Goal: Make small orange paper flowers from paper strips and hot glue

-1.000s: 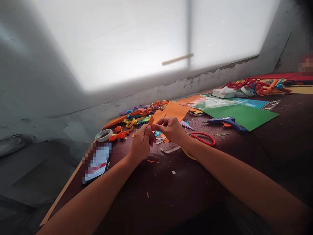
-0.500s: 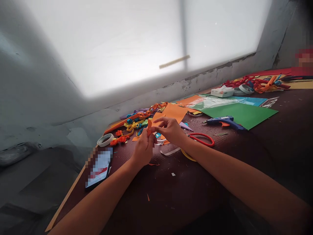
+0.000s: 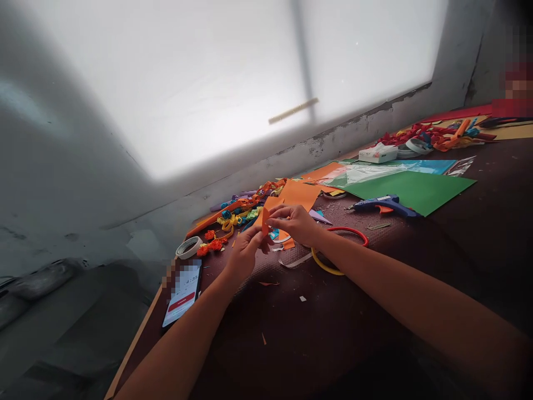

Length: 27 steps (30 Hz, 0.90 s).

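Observation:
A small folded piece of orange paper [image 3: 265, 221] stands up between my two hands above the table. My left hand [image 3: 245, 253] pinches its lower end. With thumb and fingertips, my right hand [image 3: 295, 223] grips its right side. Beneath my right wrist lie scissors with a red handle loop [image 3: 353, 235] and a yellow one [image 3: 327, 266]; the wrist hides part of them. Behind the hands rests a larger orange sheet [image 3: 300, 195]. Orange and white paper scraps lie just under the fingers.
A blue glue gun [image 3: 385, 205] lies by a green sheet [image 3: 420, 189] on the right. Left are a phone [image 3: 183, 294], a tape roll [image 3: 189, 248] and orange paper flowers [image 3: 213, 244]. A tissue pack [image 3: 378, 153] sits farther back. Another person is at the far right.
The view has shifted slightly, so the table's left side appears farther right. Both hands stay on the orange paper, which now shows a wider face between the fingers.

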{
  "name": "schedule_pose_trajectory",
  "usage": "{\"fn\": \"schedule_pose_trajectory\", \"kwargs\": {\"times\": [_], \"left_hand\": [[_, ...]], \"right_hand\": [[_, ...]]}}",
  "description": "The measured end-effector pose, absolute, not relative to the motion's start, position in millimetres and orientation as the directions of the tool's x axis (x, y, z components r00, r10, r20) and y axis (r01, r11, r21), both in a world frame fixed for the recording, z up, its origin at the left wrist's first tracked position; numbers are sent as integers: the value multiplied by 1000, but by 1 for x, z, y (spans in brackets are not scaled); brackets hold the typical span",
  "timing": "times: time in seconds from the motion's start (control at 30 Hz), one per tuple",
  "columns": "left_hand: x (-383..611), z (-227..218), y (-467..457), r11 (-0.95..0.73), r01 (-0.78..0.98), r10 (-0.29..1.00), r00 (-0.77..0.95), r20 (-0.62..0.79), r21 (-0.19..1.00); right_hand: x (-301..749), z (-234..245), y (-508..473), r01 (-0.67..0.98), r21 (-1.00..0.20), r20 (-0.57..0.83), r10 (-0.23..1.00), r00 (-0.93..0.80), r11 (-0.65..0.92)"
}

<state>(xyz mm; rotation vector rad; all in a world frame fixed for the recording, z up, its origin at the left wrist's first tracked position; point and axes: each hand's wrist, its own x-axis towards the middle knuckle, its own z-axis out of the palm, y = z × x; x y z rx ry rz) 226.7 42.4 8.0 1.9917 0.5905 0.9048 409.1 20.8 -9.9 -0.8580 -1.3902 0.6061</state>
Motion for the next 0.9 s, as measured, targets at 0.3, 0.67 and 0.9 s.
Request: {"fn": "schedule_pose_trajectory", "kwargs": {"times": [0.3, 0.67, 0.9], "left_hand": [[220, 20, 45, -563, 99, 697, 592, 406, 821], [220, 20, 46, -509, 55, 741, 535, 405, 859], [222, 20, 47, -525, 60, 737, 530, 419, 849]], "right_hand": [[408, -12, 20, 192, -805, 577, 816, 30, 562], [410, -16, 22, 248, -783, 581, 813, -35, 570], [410, -14, 20, 290, -771, 579, 814, -50, 567]]}}
